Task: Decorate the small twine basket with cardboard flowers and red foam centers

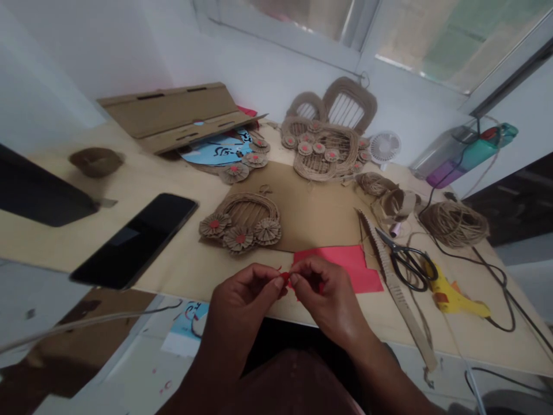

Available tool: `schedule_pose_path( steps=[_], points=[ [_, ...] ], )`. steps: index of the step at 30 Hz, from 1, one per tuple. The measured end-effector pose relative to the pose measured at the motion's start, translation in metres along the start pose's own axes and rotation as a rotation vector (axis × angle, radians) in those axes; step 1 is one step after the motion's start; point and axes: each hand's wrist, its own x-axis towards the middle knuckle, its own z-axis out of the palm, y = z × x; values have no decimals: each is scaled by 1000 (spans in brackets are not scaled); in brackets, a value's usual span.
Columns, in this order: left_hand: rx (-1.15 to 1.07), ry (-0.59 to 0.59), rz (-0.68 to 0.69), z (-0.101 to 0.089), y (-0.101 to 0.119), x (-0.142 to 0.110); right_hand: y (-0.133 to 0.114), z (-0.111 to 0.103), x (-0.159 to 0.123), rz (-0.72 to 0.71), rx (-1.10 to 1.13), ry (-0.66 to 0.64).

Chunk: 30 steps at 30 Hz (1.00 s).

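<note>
Between the fingertips of both hands is a small red paper piece. My left hand pinches it from one side, and my right hand pinches it from the other. A red paper sheet lies flat just behind my right hand. Beyond my left hand rests a twine-wrapped frame with pleated brown paper flowers; two have red centres and the right one shows a plain centre. A brown cardboard sheet lies under part of the red paper.
Black scissors, a yellow glue gun and a cardboard strip lie at right, near twine balls. A phone lies left. More flowered frames, a small fan and a folded cardboard box stand behind.
</note>
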Motion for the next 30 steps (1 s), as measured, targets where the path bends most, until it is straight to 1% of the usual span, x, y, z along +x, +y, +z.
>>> schedule_pose_path(
  steps=[5, 11, 18, 26, 30],
  points=[
    [14, -18, 47, -1, -2, 0, -1, 2, 0, -27, 0, 14],
    [24, -28, 58, -2, -4, 0, -2, 4, 0, -42, 8, 29],
    [81, -47, 66, -2, -4, 0, -1, 7, -2, 10, 44, 36],
    [197, -38, 146, -5, -8, 1, 0, 15, -2, 64, 117, 119],
    [224, -36, 180, -6, -9, -1, 2, 20, -3, 94, 193, 157]
  ],
)
